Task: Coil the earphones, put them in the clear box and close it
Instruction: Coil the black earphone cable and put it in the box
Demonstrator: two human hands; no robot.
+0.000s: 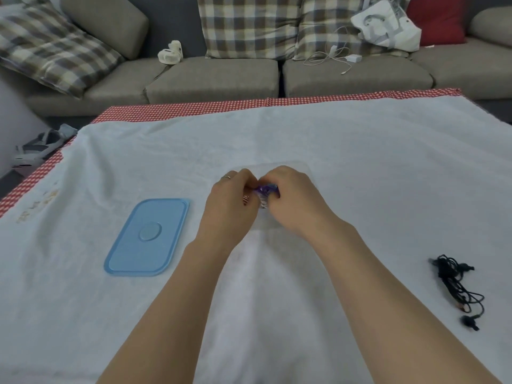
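Covering most of the frame: white cloth [360, 151] with a red checked border [194, 108] over the table. Grey sofa [216, 79] across the top, plaid cushions [249, 26], a white cable with charger [336, 55] on its seat.

Left hand [231, 199] and right hand [291, 199] meet at frame centre, fingers curled, pinching a small purple item [266, 189] between them; what it is, cannot tell. They sit over the clear box [302, 167], its faint outline barely visible.

Blue lid [148, 236] lies flat at centre left, well apart from the box.

Black earphones [457, 289] lie loose at lower right, untouched, the tangle running roughly top to bottom of frame, one earbud at its lower end.
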